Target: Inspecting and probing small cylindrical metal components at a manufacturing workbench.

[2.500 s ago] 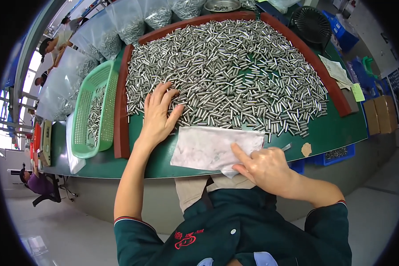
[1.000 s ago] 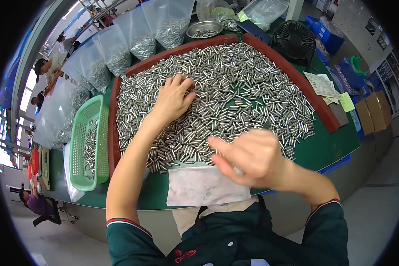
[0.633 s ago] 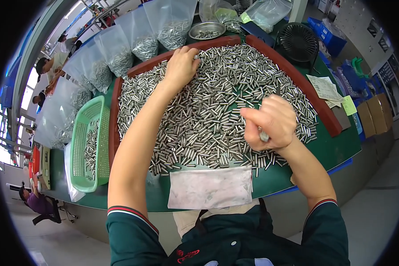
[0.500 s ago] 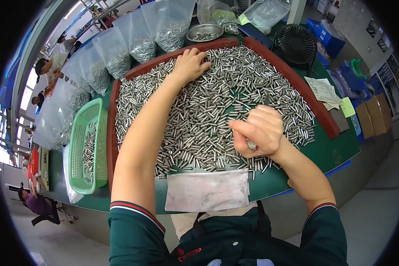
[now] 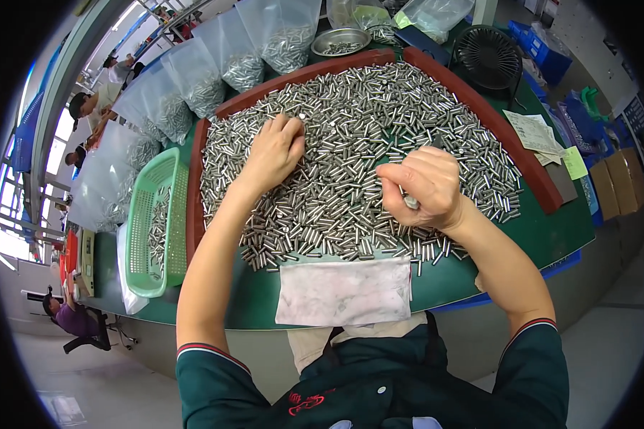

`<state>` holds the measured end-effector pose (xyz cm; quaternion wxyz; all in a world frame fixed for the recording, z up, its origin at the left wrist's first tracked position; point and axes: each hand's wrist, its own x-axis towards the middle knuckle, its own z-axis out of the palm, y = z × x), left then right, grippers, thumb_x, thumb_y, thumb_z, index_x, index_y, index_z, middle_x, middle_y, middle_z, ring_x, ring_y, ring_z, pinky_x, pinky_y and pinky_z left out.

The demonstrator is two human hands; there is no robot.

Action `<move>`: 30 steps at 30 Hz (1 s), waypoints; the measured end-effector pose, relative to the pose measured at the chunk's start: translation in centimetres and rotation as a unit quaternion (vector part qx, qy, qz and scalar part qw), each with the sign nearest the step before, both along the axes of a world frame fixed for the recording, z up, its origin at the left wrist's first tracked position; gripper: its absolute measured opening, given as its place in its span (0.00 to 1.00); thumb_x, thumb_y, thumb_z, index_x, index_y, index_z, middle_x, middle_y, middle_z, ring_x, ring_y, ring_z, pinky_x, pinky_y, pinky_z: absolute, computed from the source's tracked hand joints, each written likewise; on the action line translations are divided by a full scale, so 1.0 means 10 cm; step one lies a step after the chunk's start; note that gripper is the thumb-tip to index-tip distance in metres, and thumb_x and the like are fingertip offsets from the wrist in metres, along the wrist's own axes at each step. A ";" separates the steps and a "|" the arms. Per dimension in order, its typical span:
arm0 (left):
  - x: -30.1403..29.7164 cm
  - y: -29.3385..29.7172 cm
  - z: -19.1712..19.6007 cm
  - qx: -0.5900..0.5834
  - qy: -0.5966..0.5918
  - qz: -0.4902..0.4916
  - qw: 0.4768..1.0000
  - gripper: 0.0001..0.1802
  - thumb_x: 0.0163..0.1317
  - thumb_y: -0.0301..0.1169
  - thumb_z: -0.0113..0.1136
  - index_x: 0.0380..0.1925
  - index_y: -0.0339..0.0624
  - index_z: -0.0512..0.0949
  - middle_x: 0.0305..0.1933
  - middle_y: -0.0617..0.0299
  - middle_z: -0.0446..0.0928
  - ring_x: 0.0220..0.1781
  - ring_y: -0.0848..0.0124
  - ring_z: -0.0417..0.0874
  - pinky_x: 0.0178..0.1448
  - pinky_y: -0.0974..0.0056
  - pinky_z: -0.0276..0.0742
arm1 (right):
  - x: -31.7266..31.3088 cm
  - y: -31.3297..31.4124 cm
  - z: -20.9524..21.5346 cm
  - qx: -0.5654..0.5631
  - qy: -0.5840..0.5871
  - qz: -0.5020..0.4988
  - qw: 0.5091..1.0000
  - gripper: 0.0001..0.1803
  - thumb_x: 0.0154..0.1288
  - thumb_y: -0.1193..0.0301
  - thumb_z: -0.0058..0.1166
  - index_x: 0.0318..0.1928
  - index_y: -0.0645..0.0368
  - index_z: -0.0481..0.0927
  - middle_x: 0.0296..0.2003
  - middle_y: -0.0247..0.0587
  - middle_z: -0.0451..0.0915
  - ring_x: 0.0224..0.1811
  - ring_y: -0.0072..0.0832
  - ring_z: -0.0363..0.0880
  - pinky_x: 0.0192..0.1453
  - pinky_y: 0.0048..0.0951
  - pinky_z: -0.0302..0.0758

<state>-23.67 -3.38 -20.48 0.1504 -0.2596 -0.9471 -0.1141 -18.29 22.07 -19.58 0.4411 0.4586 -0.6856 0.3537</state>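
Observation:
A broad layer of short, shiny metal pins (image 5: 336,182) covers the green table. My left hand (image 5: 275,149) is over the left part of the layer. Its fingers curl down among the pins with the thumb alongside; the fingertips are hidden, so what they hold does not show. On the right, my right hand (image 5: 423,187) is closed in a fist above the pins. A pale end of something pokes out below its fingers, and a dark end shows above the fist; its kind cannot be made out.
Dark red rails (image 5: 490,136) border the pins. At left stands a green basket (image 5: 139,236) holding pins. Behind are clear bags of pins (image 5: 286,43), a metal bowl (image 5: 342,36) and a black fan (image 5: 486,57). A stained white cloth (image 5: 343,293) lies at the front edge; papers (image 5: 533,132) lie right.
My left hand has drawn back toward me and to the left, its fingers more curled. The right fist stays in nearly the same place over the pins. The whole view has shifted slightly.

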 end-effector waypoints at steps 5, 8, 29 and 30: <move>0.14 -0.06 0.07 0.013 -0.005 -0.005 1.000 0.09 0.54 0.34 0.52 0.30 0.41 0.71 0.35 0.56 0.69 0.39 0.57 0.70 0.43 0.57 0.66 | 0.01 0.12 0.21 -0.004 0.035 -0.036 0.999 0.11 0.36 0.81 0.53 0.27 0.61 0.75 0.11 0.31 0.65 0.11 0.25 0.64 0.15 0.23 0.58; -0.23 0.13 0.11 0.058 0.058 -0.037 0.996 0.09 0.53 0.34 0.54 0.29 0.40 0.72 0.38 0.55 0.69 0.42 0.57 0.69 0.45 0.57 0.65 | -0.02 0.22 0.30 -0.030 0.066 -0.060 0.996 0.12 0.35 0.83 0.52 0.28 0.62 0.75 0.12 0.31 0.66 0.10 0.25 0.63 0.15 0.23 0.58; -0.46 0.19 -0.10 -0.066 -0.053 0.018 0.996 0.15 0.58 0.43 0.44 0.38 0.46 0.69 0.40 0.55 0.69 0.46 0.55 0.69 0.47 0.48 0.64 | -0.27 0.45 0.27 -0.089 0.019 -0.163 0.982 0.04 0.43 0.82 0.52 0.23 0.62 0.75 0.17 0.38 0.76 0.16 0.30 0.74 0.21 0.25 0.69; -0.32 0.19 -0.05 -0.057 -0.068 0.026 0.996 0.14 0.58 0.42 0.44 0.37 0.46 0.69 0.38 0.56 0.69 0.45 0.56 0.69 0.46 0.50 0.65 | -0.26 0.47 0.27 -0.086 0.016 -0.167 0.982 0.04 0.43 0.82 0.52 0.23 0.62 0.75 0.17 0.38 0.76 0.16 0.30 0.74 0.21 0.25 0.69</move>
